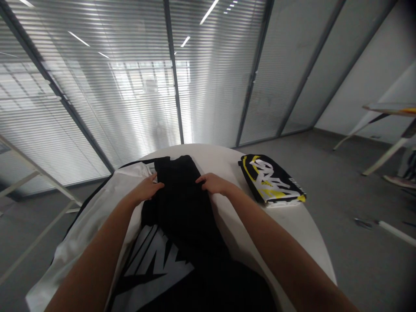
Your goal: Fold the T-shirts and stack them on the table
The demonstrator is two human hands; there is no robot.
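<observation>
Black garment (183, 203) between left hand (147, 189) and right hand (212, 183) — one edge in each narrow pinch.

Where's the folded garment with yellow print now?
The folded garment lies right of centre in the head view, on the white table near its edge, right of the right hand.

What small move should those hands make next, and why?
Perhaps fold the far part of the black garment over its pale logo: that print is in view, nearer than the left hand and right hand, which seem to pinch opposite edges.
</observation>
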